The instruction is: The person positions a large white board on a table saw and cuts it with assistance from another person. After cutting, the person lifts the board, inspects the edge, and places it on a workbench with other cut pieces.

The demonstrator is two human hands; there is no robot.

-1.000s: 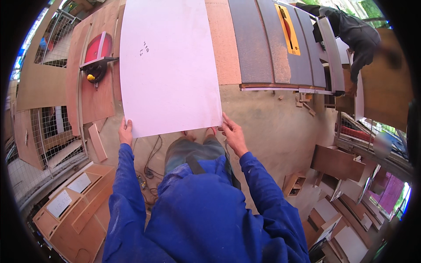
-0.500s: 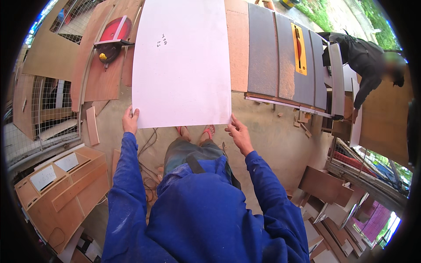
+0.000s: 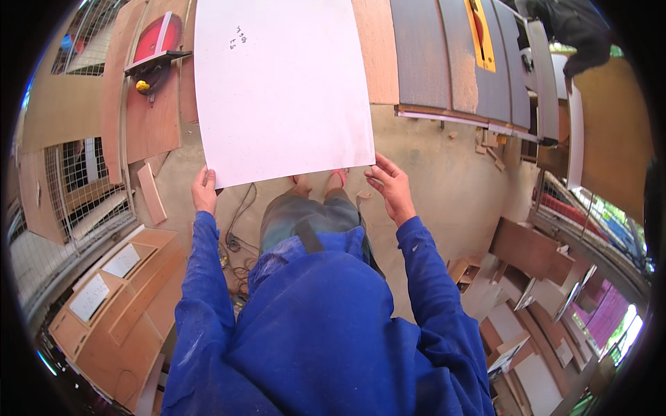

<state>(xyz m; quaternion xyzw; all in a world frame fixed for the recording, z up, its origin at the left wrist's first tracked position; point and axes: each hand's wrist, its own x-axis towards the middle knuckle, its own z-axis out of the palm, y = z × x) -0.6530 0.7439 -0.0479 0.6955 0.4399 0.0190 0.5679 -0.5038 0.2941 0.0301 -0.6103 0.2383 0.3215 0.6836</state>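
A large white panel (image 3: 288, 90) with a few handwritten marks lies ahead of me, its near edge jutting toward my body. My left hand (image 3: 205, 191) grips its near left corner, thumb on top and the other fingers hidden beneath. At the near right corner my right hand (image 3: 393, 188) has its bent fingers against the panel's edge; how far they reach under it is hidden. To the panel's left, a circular saw (image 3: 156, 59) with a red blade rests on a brown board.
A table saw (image 3: 433, 62) with a yellow insert (image 3: 481, 35) stands right of the panel. Beyond it a co-worker in dark clothes (image 3: 572, 31) leans over boards. A wooden cabinet frame (image 3: 132, 305) lies at left, cables (image 3: 239, 243) on the floor, stacked boards (image 3: 534, 347) at right.
The view has shifted, so the panel and benches sit higher in the picture. Both hands stay at the panel's near corners. The panel appears slightly turned, its right corner farther out.
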